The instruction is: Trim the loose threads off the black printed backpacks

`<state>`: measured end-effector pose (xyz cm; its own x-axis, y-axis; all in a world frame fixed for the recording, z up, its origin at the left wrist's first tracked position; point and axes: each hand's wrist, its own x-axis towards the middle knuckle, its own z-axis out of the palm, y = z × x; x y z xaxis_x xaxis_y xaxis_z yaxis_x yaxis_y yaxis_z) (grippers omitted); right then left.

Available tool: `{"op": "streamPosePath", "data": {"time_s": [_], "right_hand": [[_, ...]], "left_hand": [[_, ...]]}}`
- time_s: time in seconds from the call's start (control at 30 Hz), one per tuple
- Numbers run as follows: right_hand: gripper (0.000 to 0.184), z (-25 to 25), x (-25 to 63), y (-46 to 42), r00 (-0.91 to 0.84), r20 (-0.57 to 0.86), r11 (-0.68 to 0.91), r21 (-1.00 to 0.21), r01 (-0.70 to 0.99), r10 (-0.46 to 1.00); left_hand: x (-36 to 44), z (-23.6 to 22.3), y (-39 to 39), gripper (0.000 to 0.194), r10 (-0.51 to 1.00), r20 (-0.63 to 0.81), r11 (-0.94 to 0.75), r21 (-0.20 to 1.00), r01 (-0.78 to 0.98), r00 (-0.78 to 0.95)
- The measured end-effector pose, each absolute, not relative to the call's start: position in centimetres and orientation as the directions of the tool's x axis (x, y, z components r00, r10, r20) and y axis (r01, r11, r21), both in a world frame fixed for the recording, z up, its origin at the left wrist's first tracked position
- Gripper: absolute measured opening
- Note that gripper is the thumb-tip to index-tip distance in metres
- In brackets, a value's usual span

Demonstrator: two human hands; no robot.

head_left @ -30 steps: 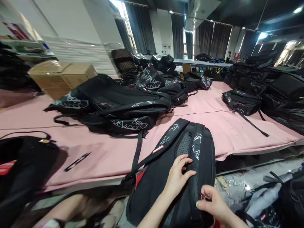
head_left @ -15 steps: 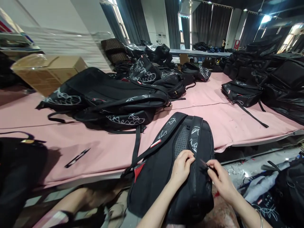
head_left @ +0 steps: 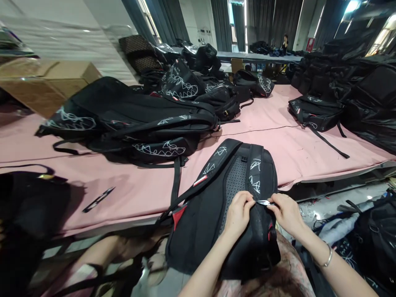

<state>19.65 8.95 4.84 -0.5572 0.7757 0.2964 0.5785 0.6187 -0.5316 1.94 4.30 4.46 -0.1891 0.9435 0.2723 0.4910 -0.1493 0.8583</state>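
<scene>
A black backpack lies back side up against my lap and the table edge, its shoulder straps printed with white scribbles. My left hand is closed in a pinch at the edge of the right-hand shoulder strap; any thread between the fingertips is too small to see. From the right, my right hand grips small silver thread snips, their pointed blades lying across that strap and almost reaching my left fingertips. Beside the straps is a grey mesh back panel.
Several black backpacks are piled on the pink-covered table. A pen-like tool lies at the left, a cardboard box behind it. Another backpack sits right. A co-worker's arm shows lower left; a person stands far back.
My right hand has moved up and left, bringing the snips from beside the strap to across it. The left hand keeps its pinch. The view has shifted slightly.
</scene>
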Motion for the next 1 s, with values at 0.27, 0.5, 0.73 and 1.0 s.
{"op": "streamPosePath", "data": {"time_s": [0.27, 0.5, 0.73, 1.0], "right_hand": [[0.024, 2.4, 23.6, 5.5, -0.462, -0.104, 0.021, -0.966, 0.257, 0.881], [0.044, 1.5, 23.4, 0.4, -0.385, -0.177, 0.021, -0.888, 0.459, 0.906], [0.033, 0.3, 23.8, -1.3, -0.395, -0.216, 0.051, -0.823, 0.566, 0.893], [0.027, 1.4, 22.6, -1.0, -0.360, -0.170, -0.114, -0.978, 0.172, 0.917]], "left_hand": [[0.2, 6.6, -0.5, 0.070, 0.996, -0.047, 0.018, 0.934, -0.357, -0.072], [3.1, 4.9, -2.3, 0.025, 0.934, -0.208, 0.197, 0.978, -0.068, -0.291], [4.8, 3.4, -3.6, 0.016, 0.958, -0.023, 0.084, 0.976, 0.200, -0.287], [5.7, 5.5, -5.1, 0.025, 0.956, -0.168, 0.154, 0.985, -0.076, -0.239]]}}
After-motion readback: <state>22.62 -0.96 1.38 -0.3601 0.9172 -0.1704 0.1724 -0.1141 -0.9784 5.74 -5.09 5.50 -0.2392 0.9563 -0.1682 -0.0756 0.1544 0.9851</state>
